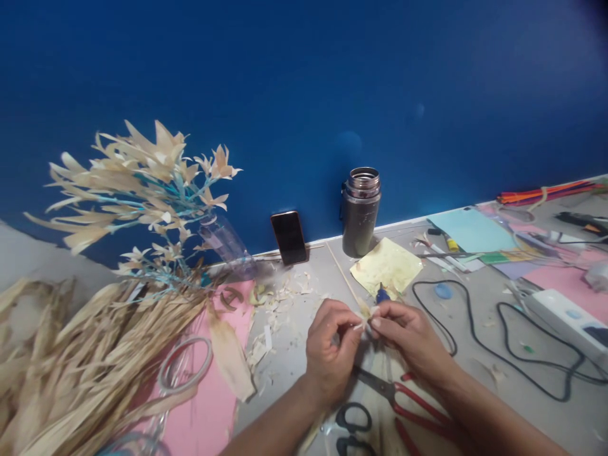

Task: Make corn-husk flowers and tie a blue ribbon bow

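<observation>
My left hand [334, 342] and my right hand [409, 334] meet over the table, their thumbs and fingers pinched together. Between the fingertips is a small pale piece of dried husk [363, 310], mostly covered. A thin straw-coloured stick [342, 273] runs away from it toward the wall; I cannot tell whether it is joined to the piece. Just behind my right fingers a blue-tipped object [382, 294] shows, its rest hidden. Below the hands lie red-handled scissors [396, 396], partly under my right forearm, and black-handled scissors [354, 419].
Dried husks [95, 367] and a pink sheet [209, 405] with a tape roll [185, 365] fill the left. Husk flowers [156, 158] lean in a clear bottle [228, 240]. A phone [289, 237], flask [361, 215], yellow paper [387, 265], black cord [470, 329] and power strip [570, 323] surround the hands.
</observation>
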The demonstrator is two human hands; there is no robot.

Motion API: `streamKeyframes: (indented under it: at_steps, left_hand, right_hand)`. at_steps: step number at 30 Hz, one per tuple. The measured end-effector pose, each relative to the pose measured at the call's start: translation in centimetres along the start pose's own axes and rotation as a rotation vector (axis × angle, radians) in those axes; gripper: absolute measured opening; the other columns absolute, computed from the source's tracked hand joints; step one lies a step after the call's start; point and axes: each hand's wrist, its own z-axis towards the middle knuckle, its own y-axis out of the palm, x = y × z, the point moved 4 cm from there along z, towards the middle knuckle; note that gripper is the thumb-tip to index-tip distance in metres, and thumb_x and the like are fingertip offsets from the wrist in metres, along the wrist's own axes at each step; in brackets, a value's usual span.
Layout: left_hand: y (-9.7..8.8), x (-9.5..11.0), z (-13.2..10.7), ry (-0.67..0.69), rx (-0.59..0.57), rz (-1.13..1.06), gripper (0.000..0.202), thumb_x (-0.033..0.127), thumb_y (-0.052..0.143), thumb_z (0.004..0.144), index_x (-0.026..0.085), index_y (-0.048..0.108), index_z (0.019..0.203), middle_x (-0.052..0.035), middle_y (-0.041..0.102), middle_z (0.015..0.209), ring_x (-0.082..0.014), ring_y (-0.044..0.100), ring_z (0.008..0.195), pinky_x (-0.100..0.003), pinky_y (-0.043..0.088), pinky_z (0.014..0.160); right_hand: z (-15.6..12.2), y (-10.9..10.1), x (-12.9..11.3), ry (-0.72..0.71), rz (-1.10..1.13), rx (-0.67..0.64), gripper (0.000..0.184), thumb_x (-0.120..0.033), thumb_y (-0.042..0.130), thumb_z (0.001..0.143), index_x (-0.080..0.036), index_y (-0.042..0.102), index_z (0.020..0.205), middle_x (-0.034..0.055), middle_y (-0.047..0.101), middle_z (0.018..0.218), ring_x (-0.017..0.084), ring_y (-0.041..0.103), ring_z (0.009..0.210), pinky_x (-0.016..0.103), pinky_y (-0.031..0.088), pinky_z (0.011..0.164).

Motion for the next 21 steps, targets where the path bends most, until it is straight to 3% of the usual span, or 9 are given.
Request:
streamKeyframes:
  at_steps: [4,9,14,21]
  left_hand:
    - [-0.2,-0.1,0.3,-0.025,0.003,0.022,0.011,0.009,0.066,0.090,0.019,0.067,0.087,0.0000,0.061,0.082,-0.0121,0.058,0.076,-0.022,0.046,0.067]
    - [-0.3,-0.3,0.3,-0.010,-0.001,0.053,0.011,0.009,0.067,0.090,0.019,0.067,0.084,-0.0002,0.063,0.081,-0.0125,0.060,0.077,-0.023,0.047,0.069]
    - [-0.1,-0.1,0.2,0.025,-0.025,0.050,0.013,0.006,0.067,0.088,0.020,0.068,0.088,-0.0004,0.063,0.082,-0.0121,0.060,0.074,-0.021,0.048,0.065]
    - [-0.2,-0.1,0.2,0.070,-0.024,0.072,0.020,0.002,0.065,0.085,0.020,0.067,0.095,-0.0015,0.063,0.086,-0.0123,0.059,0.076,-0.022,0.049,0.065]
  right_hand:
    - [-0.1,0.3,-0.4,-0.021,-0.033,-0.037,0.031,-0.047,0.079,0.078,-0.018,0.067,0.079,-0.0010,0.062,0.066,0.012,0.048,0.059,0.025,0.036,0.056]
    - [0.0,0.2,-0.9,-0.094,-0.077,0.006,0.030,-0.046,0.078,0.079,-0.019,0.070,0.090,0.0000,0.063,0.077,0.014,0.054,0.069,0.025,0.041,0.062]
    - [0.1,0.2,-1.0,-0.115,-0.196,0.000,0.029,-0.044,0.076,0.077,-0.017,0.068,0.070,-0.0003,0.060,0.064,0.014,0.050,0.061,0.026,0.040,0.058]
    - [-0.1,0.2,-1.3,-0.142,-0.267,0.034,0.026,-0.042,0.074,0.077,-0.018,0.070,0.069,0.0002,0.062,0.062,0.014,0.051,0.059,0.026,0.042,0.056]
